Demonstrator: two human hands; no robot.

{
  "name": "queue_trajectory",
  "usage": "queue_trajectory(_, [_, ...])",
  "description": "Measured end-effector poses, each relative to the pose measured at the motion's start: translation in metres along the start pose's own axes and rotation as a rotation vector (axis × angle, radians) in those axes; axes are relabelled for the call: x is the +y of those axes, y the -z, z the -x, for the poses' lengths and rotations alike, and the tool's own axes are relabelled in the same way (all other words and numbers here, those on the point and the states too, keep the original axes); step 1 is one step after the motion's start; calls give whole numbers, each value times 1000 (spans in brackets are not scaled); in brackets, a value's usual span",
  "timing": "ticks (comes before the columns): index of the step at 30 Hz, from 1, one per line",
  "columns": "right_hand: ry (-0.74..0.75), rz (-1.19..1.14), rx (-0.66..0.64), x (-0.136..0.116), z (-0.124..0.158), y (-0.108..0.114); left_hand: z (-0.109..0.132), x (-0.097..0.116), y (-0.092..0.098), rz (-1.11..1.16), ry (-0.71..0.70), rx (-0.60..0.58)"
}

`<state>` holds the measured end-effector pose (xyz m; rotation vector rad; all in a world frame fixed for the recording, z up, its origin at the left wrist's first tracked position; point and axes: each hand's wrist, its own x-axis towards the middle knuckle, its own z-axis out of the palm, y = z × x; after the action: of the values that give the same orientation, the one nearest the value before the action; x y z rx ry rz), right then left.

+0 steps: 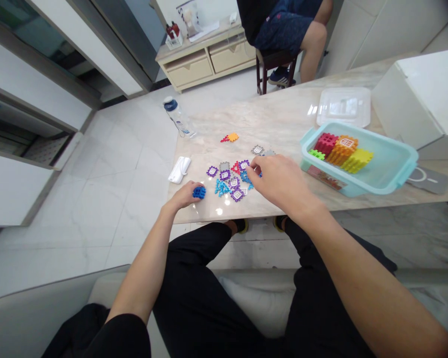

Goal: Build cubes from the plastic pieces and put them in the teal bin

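At the left of the table my left hand (185,195) grips a small stack of blue interlocking building tiles (199,192) between thumb and fingers. My right hand (272,174) reaches over the right side of a spread of loose tiles, its fingers bent down among them. Whether it pinches a tile is hidden by the hand. Below and left of its fingertips lie purple window tiles (234,183), light blue pieces (221,187) and a red triangular piece (235,167). A grey tile (257,149) rests just beyond the hand.
A light teal tub (358,184) with red, orange and yellow tile stacks stands on the right, near a clear lid (343,107) and a white box (421,94). A water bottle (179,117) and a tissue pack (179,169) sit left. Someone sits on a stool (276,58) beyond.
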<state>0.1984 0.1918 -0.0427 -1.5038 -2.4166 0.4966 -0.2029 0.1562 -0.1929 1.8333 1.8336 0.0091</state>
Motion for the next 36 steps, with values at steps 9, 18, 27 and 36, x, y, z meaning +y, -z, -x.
queue_trajectory(9, [64,9,-9,1,1,-7,6,7,1,80,111,20])
queue_trajectory(18, [42,-25,13,0,0,-5,-2,18,-9,-159,321,73])
queue_trajectory(27, [3,5,-8,3,-3,-8,-6,19,-14,-200,316,82])
queue_trajectory(36, [-97,31,44,9,-5,-13,-6,34,-6,-7,328,94])
